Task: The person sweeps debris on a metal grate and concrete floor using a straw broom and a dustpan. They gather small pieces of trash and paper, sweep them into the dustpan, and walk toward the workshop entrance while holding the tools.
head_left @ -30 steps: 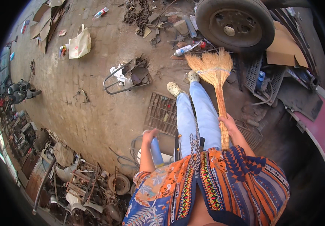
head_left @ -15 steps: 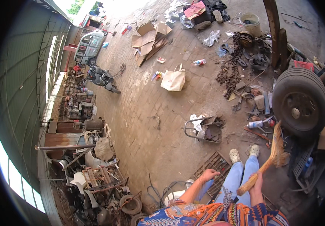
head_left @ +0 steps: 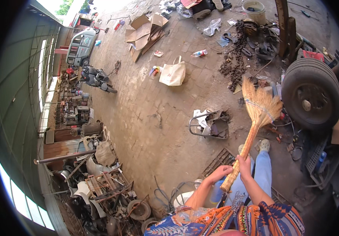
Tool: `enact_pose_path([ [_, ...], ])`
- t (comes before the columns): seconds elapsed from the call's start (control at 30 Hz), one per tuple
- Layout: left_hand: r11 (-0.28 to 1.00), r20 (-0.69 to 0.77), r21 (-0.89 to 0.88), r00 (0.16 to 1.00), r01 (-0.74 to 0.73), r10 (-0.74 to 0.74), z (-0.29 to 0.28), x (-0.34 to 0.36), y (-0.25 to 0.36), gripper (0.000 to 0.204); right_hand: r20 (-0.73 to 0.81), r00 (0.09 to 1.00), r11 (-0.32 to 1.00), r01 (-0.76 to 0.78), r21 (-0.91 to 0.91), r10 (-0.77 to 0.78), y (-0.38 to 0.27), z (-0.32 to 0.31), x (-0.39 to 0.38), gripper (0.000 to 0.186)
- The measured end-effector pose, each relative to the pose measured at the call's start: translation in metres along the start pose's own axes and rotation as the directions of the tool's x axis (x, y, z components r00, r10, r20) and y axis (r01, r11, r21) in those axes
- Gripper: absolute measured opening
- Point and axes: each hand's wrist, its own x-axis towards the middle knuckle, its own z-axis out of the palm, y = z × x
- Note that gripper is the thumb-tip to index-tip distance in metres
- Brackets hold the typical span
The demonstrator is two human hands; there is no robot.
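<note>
A straw broom slants up across the view, its bristles fanned out to the right of centre and its handle end near my lap. My right hand is wrapped round the lower handle. From the left, my left hand is closed against the handle just beside the right one; its fingertips are partly hidden. Under the left hand shows something blue that I cannot make out. Past the broom's handle lies a metal-framed scoop with white and dark scraps in it. A rusty metal grate is by my feet.
A large tyre on a wheel stands at the right, beside a heap of rusty chain. A cream bag and flattened cardboard lie farther off. Scrap metal is piled at the left, with a motorbike beyond.
The broom has swung up and left, bristles now pointing away from me. My right hand has moved up and left with it. My left hand has come up to the handle.
</note>
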Motion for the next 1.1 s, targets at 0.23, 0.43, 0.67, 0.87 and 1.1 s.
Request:
enact_pose_path([
  [0.23, 0.998, 0.017, -0.009, 0.998, 0.066, -0.066, -0.026, 0.041, 0.027, 0.044, 0.076, 0.992, 0.971, 0.115, -0.211, -0.101, 0.022, 0.024, 0.105, 0.022],
  [0.43, 1.000, -0.058, -0.020, 0.998, 0.024, -0.025, -0.032, 0.119, 0.001, 0.036, 0.275, 0.912, 0.704, 0.411, -0.579, -0.306, 0.032, -0.036, 0.203, 0.026],
  [0.67, 0.957, -0.109, -0.276, 0.986, 0.090, -0.124, 0.006, 0.168, -0.070, 0.026, -0.256, 0.936, 0.540, -0.090, -0.837, -0.241, 0.061, -0.193, 0.299, 0.027],
  [0.87, 0.880, 0.057, -0.454, 0.990, 0.139, -0.127, 0.019, 0.200, -0.126, 0.049, -0.158, 0.882, 0.056, -0.149, -0.987, -0.444, 0.077, -0.315, 0.443, 0.026],
  [1.1, 0.817, 0.067, -0.543, 0.980, 0.194, -0.188, 0.021, 0.204, -0.113, 0.058, 0.087, 0.904, -0.543, -0.173, -0.822, -0.419, 0.060, -0.340, 0.558, 0.034],
])
